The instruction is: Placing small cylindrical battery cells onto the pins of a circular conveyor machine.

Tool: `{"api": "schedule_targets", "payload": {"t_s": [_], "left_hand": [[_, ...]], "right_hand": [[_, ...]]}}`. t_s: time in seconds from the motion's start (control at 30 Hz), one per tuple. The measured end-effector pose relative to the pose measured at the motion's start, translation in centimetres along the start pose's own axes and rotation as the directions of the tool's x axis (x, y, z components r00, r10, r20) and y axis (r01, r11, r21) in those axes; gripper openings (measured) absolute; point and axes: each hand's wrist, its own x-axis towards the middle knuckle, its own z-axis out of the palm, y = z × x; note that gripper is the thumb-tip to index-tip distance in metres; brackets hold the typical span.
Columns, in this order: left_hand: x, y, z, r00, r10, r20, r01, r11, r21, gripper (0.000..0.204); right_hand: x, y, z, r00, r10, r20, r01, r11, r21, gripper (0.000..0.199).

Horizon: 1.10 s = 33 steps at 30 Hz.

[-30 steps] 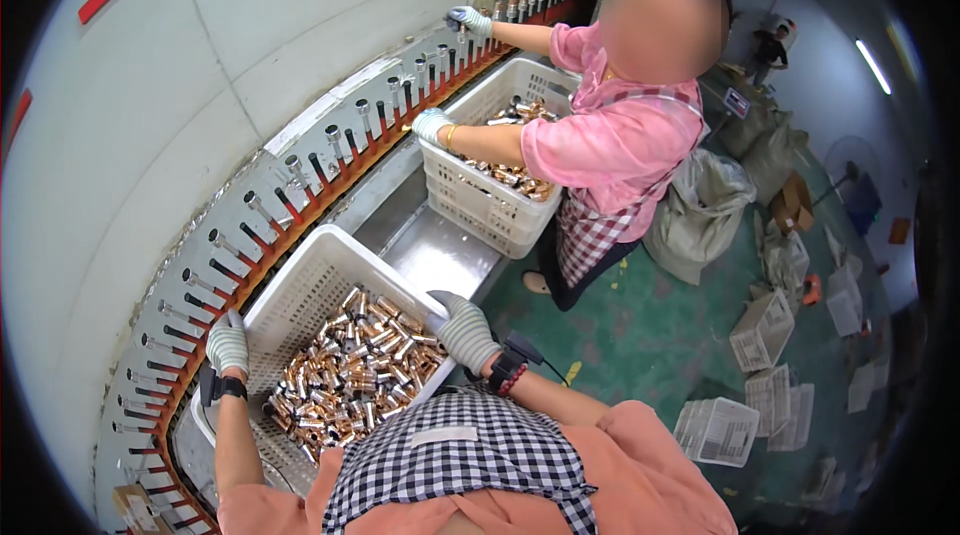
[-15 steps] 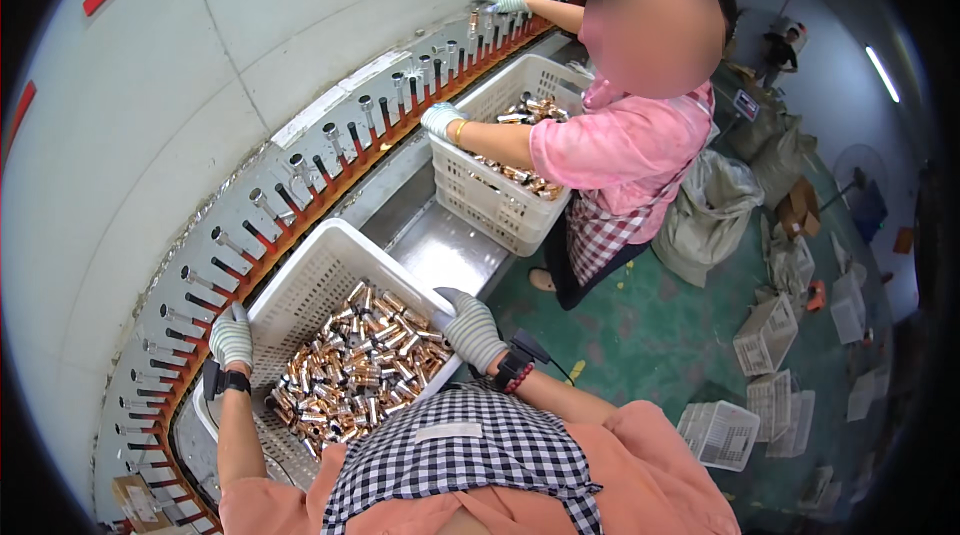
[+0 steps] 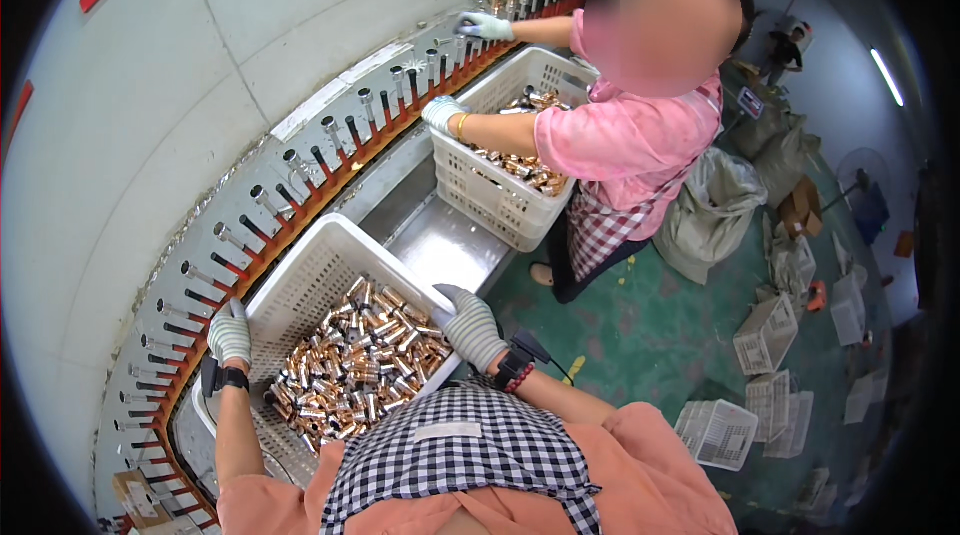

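Observation:
A white perforated plastic crate (image 3: 322, 253) sits right in front of me, partly filled with a heap of shiny copper- and silver-coloured metal cylinders (image 3: 365, 365). My left hand (image 3: 230, 337), in a striped knit glove, is closed over the crate's left rim beside the row of pegs. My right hand (image 3: 474, 329), gloved the same way, holds the opposite rim, near the far right corner. The fingers of both hands are partly hidden by the rim. Dark straps circle both wrists.
A curved line of upright pegs (image 3: 290, 197), several topped with metal pieces, runs along the left wall. A co-worker (image 3: 625, 150) in pink stands beyond, by a second filled crate (image 3: 500, 205). A metal bench (image 3: 440, 250) lies between the crates. Sacks (image 3: 710, 210) and stacked crates (image 3: 718, 435) stand right.
The co-worker's far hand has moved slightly left and down along the pegs, which have shifted a little. More metal-topped pegs show beyond that hand. Both my hands stay on the crate.

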Motion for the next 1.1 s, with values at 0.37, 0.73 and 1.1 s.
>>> {"api": "schedule_targets", "payload": {"t_s": [0.37, 0.73, 1.1], "left_hand": [[-0.1, 0.1, -0.1, 1.0, -0.002, 0.003, 0.002, 1.0, 0.018, 0.054], [0.0, 0.0, -0.2, 1.0, -0.009, -0.027, 0.009, 1.0, -0.003, 0.053], [4.2, -0.4, 2.3, 0.967, 0.237, -0.098, -0.249, 0.96, -0.132, 0.029]], "right_hand": [[0.1, 0.3, 0.4, 0.998, -0.047, -0.036, 0.047, 0.999, -0.019, 0.041], [0.4, 0.8, 1.0, 0.997, -0.04, -0.064, 0.04, 0.999, 0.009, 0.04], [-0.6, 0.3, 1.3, 1.0, -0.004, 0.015, 0.004, 1.0, -0.025, 0.046]]}}
